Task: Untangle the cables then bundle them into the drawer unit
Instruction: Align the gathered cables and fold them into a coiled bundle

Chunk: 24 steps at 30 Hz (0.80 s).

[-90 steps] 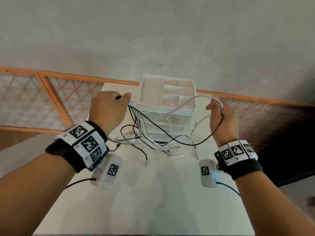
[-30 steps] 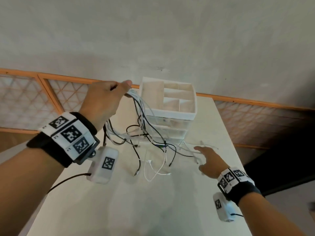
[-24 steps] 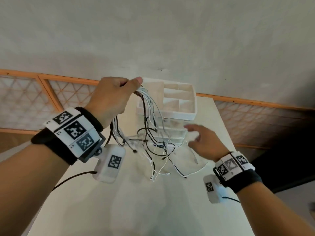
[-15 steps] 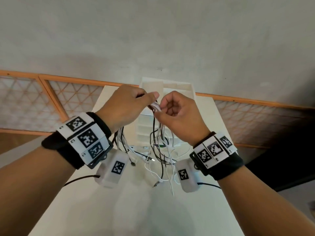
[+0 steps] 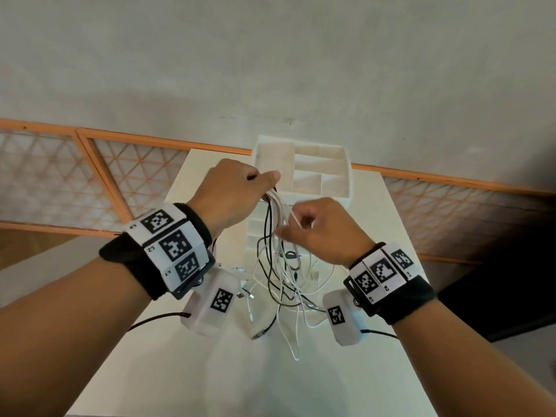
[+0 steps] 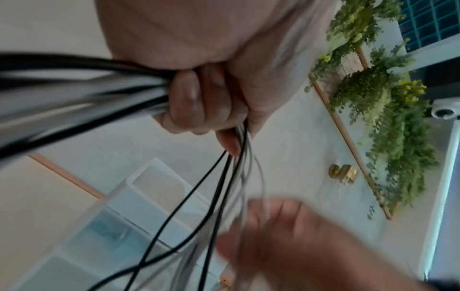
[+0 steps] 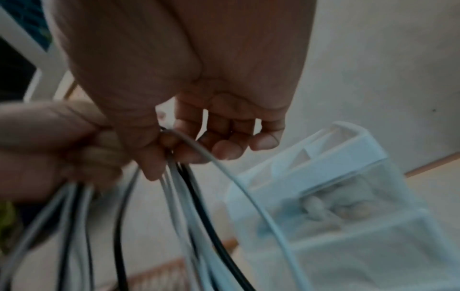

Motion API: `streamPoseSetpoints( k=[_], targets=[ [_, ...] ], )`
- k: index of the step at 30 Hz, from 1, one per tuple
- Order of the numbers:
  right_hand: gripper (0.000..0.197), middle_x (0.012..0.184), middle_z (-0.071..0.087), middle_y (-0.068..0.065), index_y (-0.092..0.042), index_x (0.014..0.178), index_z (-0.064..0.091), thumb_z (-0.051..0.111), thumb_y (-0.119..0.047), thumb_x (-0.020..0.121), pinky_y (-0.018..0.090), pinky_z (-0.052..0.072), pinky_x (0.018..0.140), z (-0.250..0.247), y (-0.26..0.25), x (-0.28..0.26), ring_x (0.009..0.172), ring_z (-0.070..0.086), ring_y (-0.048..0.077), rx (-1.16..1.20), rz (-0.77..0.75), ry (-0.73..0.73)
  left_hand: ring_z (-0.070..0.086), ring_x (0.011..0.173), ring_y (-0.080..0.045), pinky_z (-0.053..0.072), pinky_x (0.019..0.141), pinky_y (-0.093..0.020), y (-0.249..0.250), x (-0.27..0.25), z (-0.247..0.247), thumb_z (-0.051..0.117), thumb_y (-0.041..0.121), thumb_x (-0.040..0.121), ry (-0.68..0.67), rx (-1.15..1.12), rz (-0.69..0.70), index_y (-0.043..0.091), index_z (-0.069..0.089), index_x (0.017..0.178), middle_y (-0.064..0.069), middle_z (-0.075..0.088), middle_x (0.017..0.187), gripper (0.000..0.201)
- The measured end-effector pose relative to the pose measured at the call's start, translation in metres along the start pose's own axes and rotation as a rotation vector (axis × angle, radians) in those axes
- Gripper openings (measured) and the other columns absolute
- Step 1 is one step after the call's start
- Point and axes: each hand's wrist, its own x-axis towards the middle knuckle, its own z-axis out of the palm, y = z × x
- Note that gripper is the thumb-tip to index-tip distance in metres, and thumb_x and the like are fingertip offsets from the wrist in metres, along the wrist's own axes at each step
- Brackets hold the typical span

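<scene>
My left hand (image 5: 237,194) is raised in front of the white drawer unit (image 5: 319,173) and grips a bunch of black and white cables (image 5: 278,236) in its fist (image 6: 199,102). The strands hang down to the table, their plugs trailing at the bottom. My right hand (image 5: 319,230) is just below and to the right, pinching strands of the same bunch between thumb and fingers (image 7: 171,145). A white cable (image 7: 248,196) arcs off that pinch toward the drawer unit (image 7: 336,196).
The white table (image 5: 240,380) carries the drawer unit at its far end, its open top tray divided into compartments. A grey wall and an orange-framed lattice panel (image 5: 120,170) lie behind. Loose cable ends (image 5: 258,332) lie on the table below my hands.
My right hand let go of its cable end, dropped to the table, then came up to the bunch. Now it has slid a little down the strands while my left hand holds the top.
</scene>
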Motion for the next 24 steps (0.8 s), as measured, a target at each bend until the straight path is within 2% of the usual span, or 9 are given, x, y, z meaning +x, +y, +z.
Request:
streamPoseSetpoints(
  k=[3,5,8,10,12,14,18,21,24],
  targets=[
    [0.049,0.054,0.052,-0.001,-0.01,0.056,0.056,0.065,-0.042,0.092,0.024,0.038,0.056,0.009,0.035,-0.013,0.048,0.048,0.007,-0.302,0.2,-0.224,0.023,0.036,-0.013,0.024,0.049,-0.027,0.003,0.009,-0.018,0.062,0.043,0.094,0.125,-0.154,-0.025,0.014,0.04,0.057,0.006,0.024,0.044,0.052],
    [0.055,0.059,0.061,0.0,-0.013,0.059,0.059,0.052,-0.052,0.097,0.026,0.042,0.061,0.004,0.054,-0.019,0.053,0.056,0.01,-0.361,0.335,-0.234,0.024,0.034,-0.014,0.025,0.045,-0.024,0.005,0.015,-0.032,0.063,0.042,0.093,0.193,-0.208,-0.009,0.002,0.05,0.062,0.0,0.026,0.047,0.052],
    [0.057,0.061,0.069,-0.002,-0.018,0.061,0.066,0.044,-0.054,0.099,0.029,0.048,0.071,-0.024,0.062,-0.013,0.055,0.061,0.012,-0.1,0.442,0.207,0.03,0.037,-0.018,0.029,0.05,-0.027,0.0,0.021,-0.037,0.062,0.045,0.093,0.231,-0.127,0.006,-0.009,0.062,0.076,-0.005,0.032,0.05,0.057],
    [0.053,0.062,0.068,0.0,-0.017,0.064,0.066,0.047,-0.054,0.098,0.032,0.047,0.062,-0.047,0.054,-0.008,0.054,0.058,0.015,0.139,0.36,0.605,0.032,0.044,-0.022,0.03,0.054,-0.032,-0.008,0.019,-0.031,0.06,0.046,0.094,0.224,-0.038,-0.01,-0.006,0.059,0.069,-0.006,0.032,0.051,0.057],
    [0.052,0.066,0.064,0.002,-0.014,0.07,0.065,0.048,-0.054,0.097,0.03,0.044,0.059,-0.058,0.047,-0.011,0.058,0.056,0.016,0.184,0.272,0.828,0.031,0.048,-0.024,0.027,0.056,-0.034,-0.017,0.016,-0.025,0.058,0.043,0.095,0.234,0.0,-0.02,-0.001,0.049,0.06,-0.007,0.03,0.051,0.057],
    [0.049,0.07,0.065,0.002,-0.013,0.073,0.066,0.046,-0.05,0.1,0.028,0.044,0.061,-0.055,0.06,-0.019,0.061,0.057,0.016,0.046,0.36,0.772,0.03,0.05,-0.024,0.025,0.057,-0.033,-0.024,0.015,-0.024,0.059,0.041,0.095,0.287,-0.047,-0.036,0.003,0.044,0.057,-0.005,0.028,0.05,0.056],
    [0.04,0.076,0.073,0.008,-0.014,0.073,0.069,0.052,-0.039,0.099,0.037,0.059,0.064,-0.029,0.113,-0.039,0.06,0.067,0.024,-0.076,0.708,0.291,0.024,0.044,-0.02,0.028,0.054,-0.032,-0.021,0.021,-0.034,0.062,0.044,0.092,0.339,-0.283,-0.083,-0.003,0.057,0.07,0.0,0.026,0.051,0.052],
    [0.03,0.08,0.074,0.013,-0.012,0.078,0.068,0.053,-0.027,0.099,0.033,0.056,0.053,-0.028,0.119,-0.043,0.05,0.064,0.021,0.136,0.733,0.521,0.022,0.037,-0.017,0.023,0.048,-0.026,-0.021,0.021,-0.036,0.062,0.043,0.093,0.293,-0.291,-0.097,0.007,0.048,0.064,-0.002,0.024,0.052,0.048],
    [0.026,0.075,0.071,0.007,-0.017,0.076,0.067,0.055,-0.029,0.097,0.04,0.059,0.066,-0.046,0.113,-0.038,0.064,0.069,0.027,0.047,0.618,0.758,0.019,0.034,-0.014,0.023,0.042,-0.022,-0.022,0.017,-0.032,0.062,0.04,0.094,0.264,-0.293,-0.118,0.017,0.031,0.055,-0.002,0.021,0.052,0.055]
  ],
)
